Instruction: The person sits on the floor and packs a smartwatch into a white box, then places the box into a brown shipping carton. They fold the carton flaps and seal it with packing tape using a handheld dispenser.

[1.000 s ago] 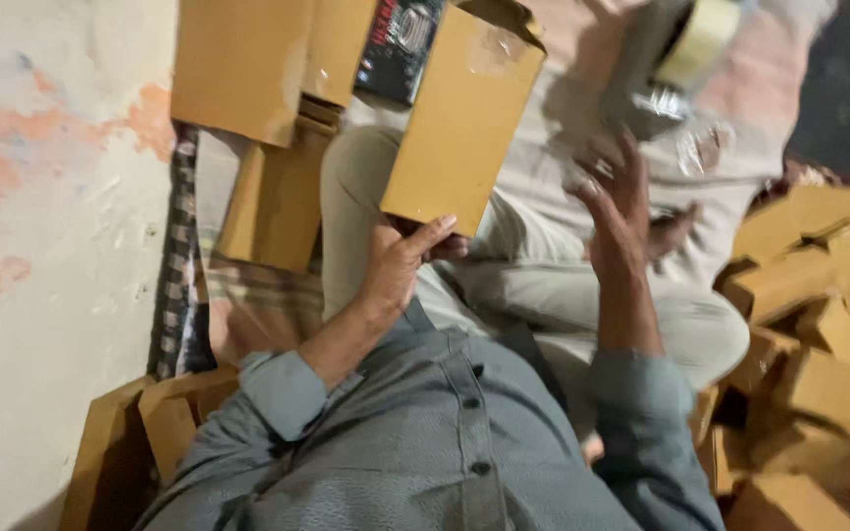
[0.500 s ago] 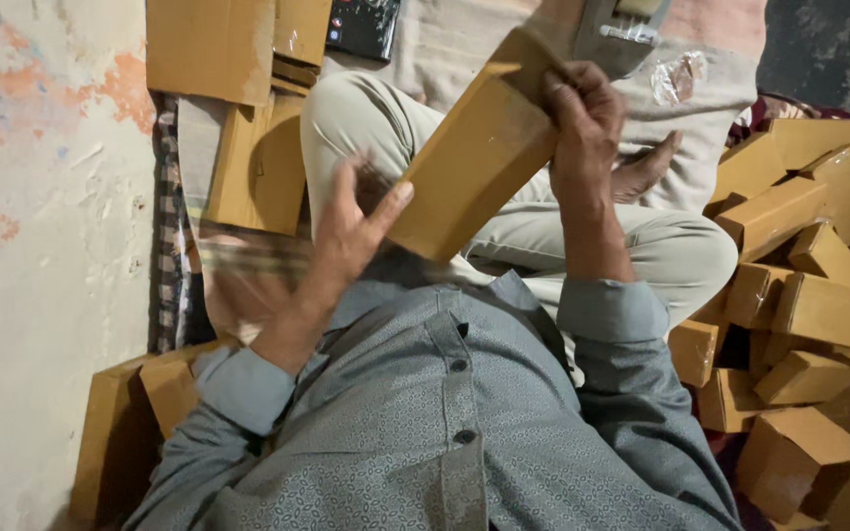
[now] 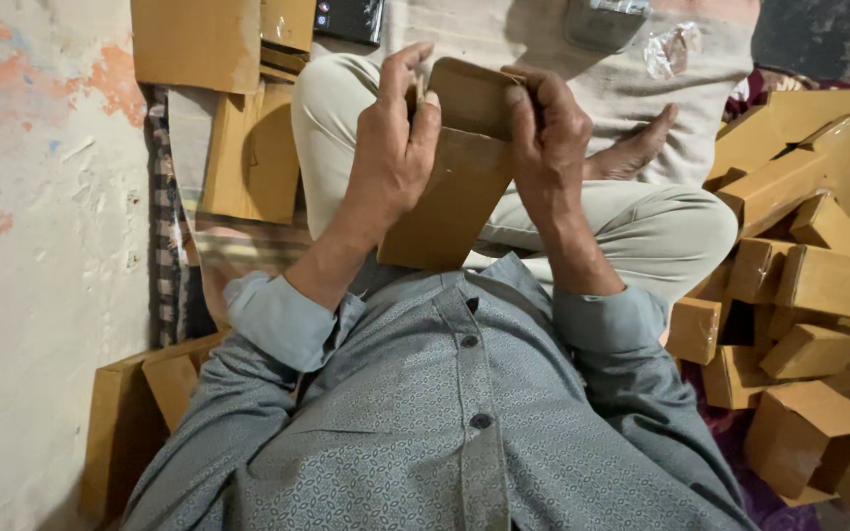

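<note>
I watch both hands clamp a brown cardboard box (image 3: 459, 167) above the crossed legs: the left hand (image 3: 386, 157) is wrapped round its left edge, and the right hand (image 3: 543, 138) has its fingers curled tight over the folded top flap. A heap of finished boxes (image 3: 799, 275) lies to the right, flat cardboard blanks (image 3: 238, 147) to the left.

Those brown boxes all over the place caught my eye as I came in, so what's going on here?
A person sits cross-legged, holding a flat brown cardboard box in both hands: left hand at its side, right hand gripping the top flap. Folded boxes are heaped to the right; flat cardboard blanks lie to the left.
</note>
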